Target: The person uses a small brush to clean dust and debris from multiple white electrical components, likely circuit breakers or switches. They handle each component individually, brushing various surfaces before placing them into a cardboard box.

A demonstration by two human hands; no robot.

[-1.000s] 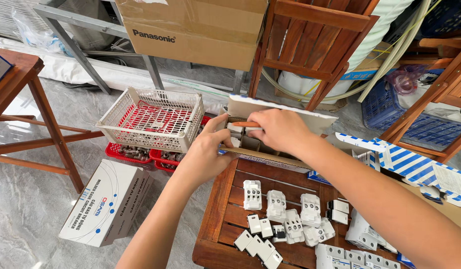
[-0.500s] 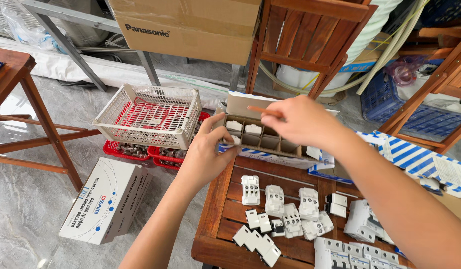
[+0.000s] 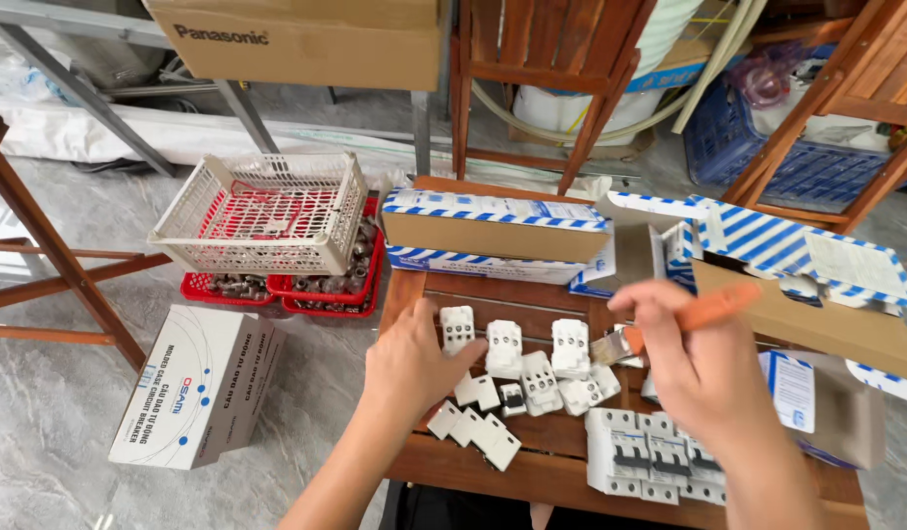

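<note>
While the left hand (image 3: 411, 355) rests low in the middle of the frame with its fingertips on a white breaker (image 3: 457, 327) standing at the near-left of the group, the right hand (image 3: 694, 368) is closed around the orange handle of a small paintbrush (image 3: 669, 324), bristles pointing left toward the parts. The step in hand looks like brushing down the white breakers (image 3: 532, 368) spread across the centre of the wooden bench (image 3: 532, 466): one is being steadied or picked out, and the brush is poised just beside the cluster but not touching any piece. The left hand is fairly open, fingers only loosely curled on the part, not yet gripping it. A ganged row of larger breakers (image 3: 649, 456) sits at the lower right of the bench. Behind, in the upper middle, lies a blue-and-white striped box (image 3: 492, 221); an open striped carton (image 3: 816, 285) is at right. On the floor at left sit a white basket (image 3: 262, 216) over red trays and a white carton (image 3: 200, 388). The next move probably calls for a firm pinch on the chosen breaker so that it holds against the bristles
</note>
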